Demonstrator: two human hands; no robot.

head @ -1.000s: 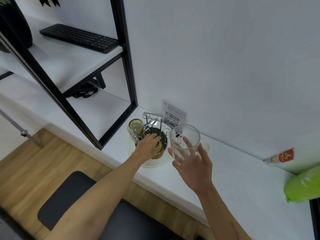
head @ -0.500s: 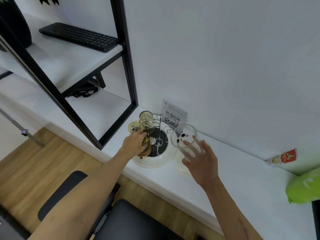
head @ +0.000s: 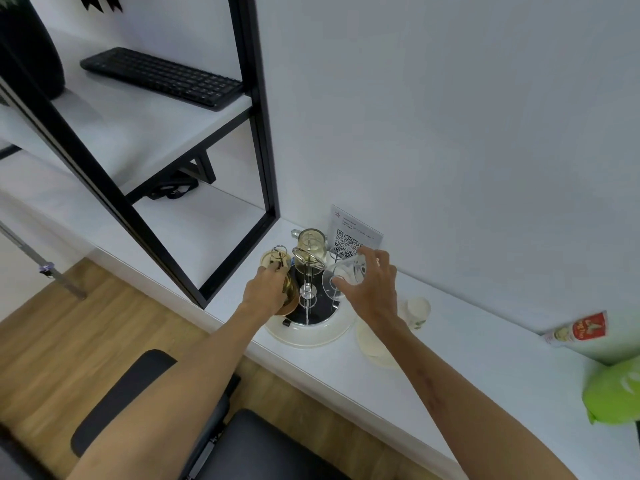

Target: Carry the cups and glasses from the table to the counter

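On the white counter (head: 467, 362) stands a round cup rack (head: 311, 332) with wire pegs on a black base. My right hand (head: 372, 289) holds a clear glass (head: 341, 277) tipped mouth-down over the rack's right side. My left hand (head: 266, 289) grips an amber glass (head: 289, 294) at the rack's left side. Two more amber glasses hang upside down on pegs, one at the back (head: 310, 245) and one at the left (head: 273, 261).
A QR-code sign (head: 353, 233) leans on the wall behind the rack. A small white cup (head: 417, 310) and a saucer (head: 375, 344) sit to the right. A green bag (head: 613, 393), a black shelf frame (head: 256, 133) with a keyboard (head: 162, 76), and a black chair (head: 249, 445) surround the spot.
My right hand has turned the clear glass over and brought it down left onto the rack. My left hand has moved the amber glass to the rack's left side.
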